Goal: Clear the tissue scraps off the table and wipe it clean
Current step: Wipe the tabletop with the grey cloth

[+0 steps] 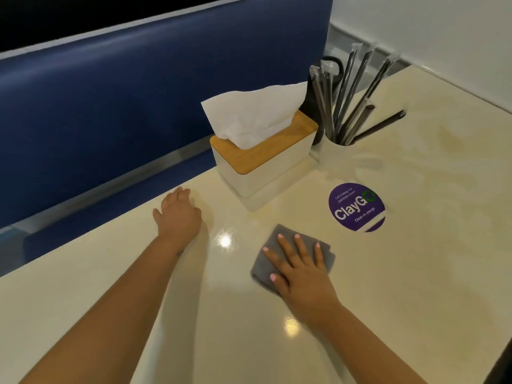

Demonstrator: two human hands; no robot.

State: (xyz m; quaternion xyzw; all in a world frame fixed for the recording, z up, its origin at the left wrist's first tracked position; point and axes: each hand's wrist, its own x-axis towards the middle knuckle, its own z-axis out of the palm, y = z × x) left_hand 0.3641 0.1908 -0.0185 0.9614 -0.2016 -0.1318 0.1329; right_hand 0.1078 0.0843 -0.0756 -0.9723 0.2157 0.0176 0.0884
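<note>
A folded grey cloth (267, 250) lies on the glossy cream table (388, 273) near its middle. My right hand (300, 268) presses flat on the cloth, fingers straight and spread. My left hand (178, 214) rests on the table by its far edge, left of the tissue box, fingers bent down at the edge; whether it holds anything is hidden. No loose tissue scraps show on the tabletop.
A white tissue box with a wooden lid (263, 159) stands at the far edge, a tissue sticking out. Right of it is a white cup of wrapped straws (336, 153). A purple round sticker (356, 207) is on the table. A blue bench back (138, 92) runs behind.
</note>
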